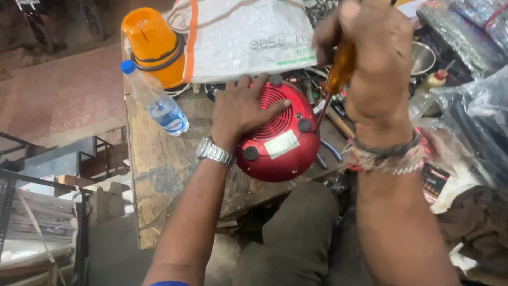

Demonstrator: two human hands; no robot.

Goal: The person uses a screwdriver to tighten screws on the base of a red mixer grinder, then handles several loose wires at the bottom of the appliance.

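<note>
The red round appliance (278, 135) is lying underside up at the workbench (159, 164) edge, vent grille and black feet showing. The left hand (243, 108) is pressing flat on it, fingers spread. The right hand (373, 58) is gripping an amber-handled screwdriver (338, 71), its shaft slanting down-left onto the base.

Glossy red plastic appliance base (280, 139), rough wooden table (159, 159)

A plastic water bottle (159, 103) (blue-capped) is laid on the worn wooden bench (159, 175). An orange container (154, 45) is seen beside a white woven sack (248, 37).
</note>
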